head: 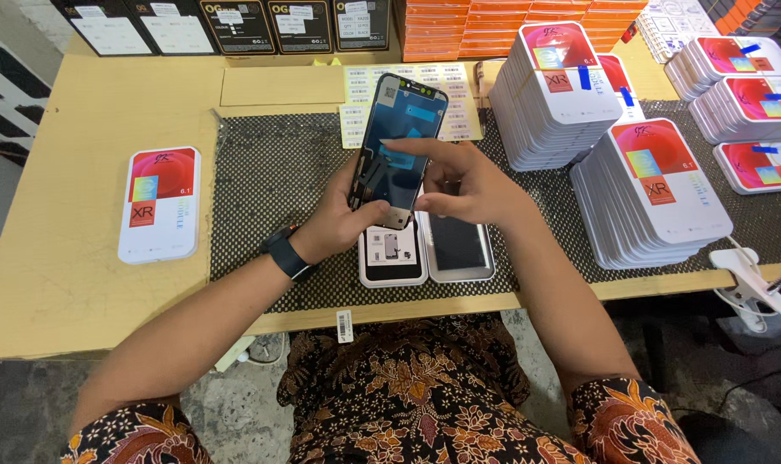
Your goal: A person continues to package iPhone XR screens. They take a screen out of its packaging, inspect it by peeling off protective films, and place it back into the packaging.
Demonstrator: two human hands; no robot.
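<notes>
- A phone display panel (396, 142) is held tilted above an open white case (426, 249) on a black mesh mat (270, 180).
- The left hand (343, 219), with a black watch (285, 254) on its wrist, grips the panel's left edge and lower corner.
- The right hand (463, 185) touches the panel's face with its forefinger, other fingers loosely curled, holding nothing.
- Stacks of white boxes (648, 193) stand right of the case; one single box (159, 204) lies well to its left.

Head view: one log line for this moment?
left hand: holds phone screen panel | right hand: finger on panel | open case: below on mat
</notes>
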